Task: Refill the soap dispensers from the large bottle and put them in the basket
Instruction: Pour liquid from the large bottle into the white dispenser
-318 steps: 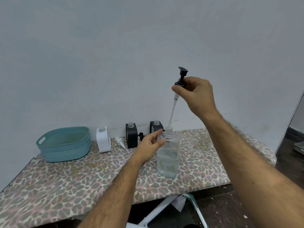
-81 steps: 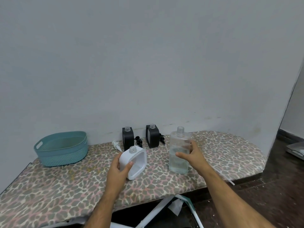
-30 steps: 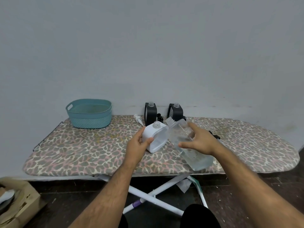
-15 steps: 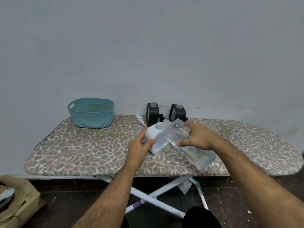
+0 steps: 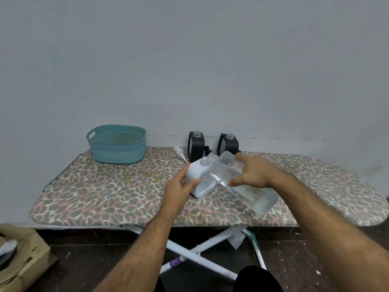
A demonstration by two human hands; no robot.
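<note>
Left hand [image 5: 179, 189] gripping white dispenser [image 5: 200, 179], right hand [image 5: 252, 172] clamping tilted bottle [image 5: 242, 182]; necks barely lining up, so soap is probably risking spilling onto board [image 5: 105, 186].

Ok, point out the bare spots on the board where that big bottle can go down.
Free: the wide stretch right of the right hand, out to the board's rounded end, and the patch between the basket and the left hand. Crowded: the back middle, around the two black dispensers and loose pumps.
</note>
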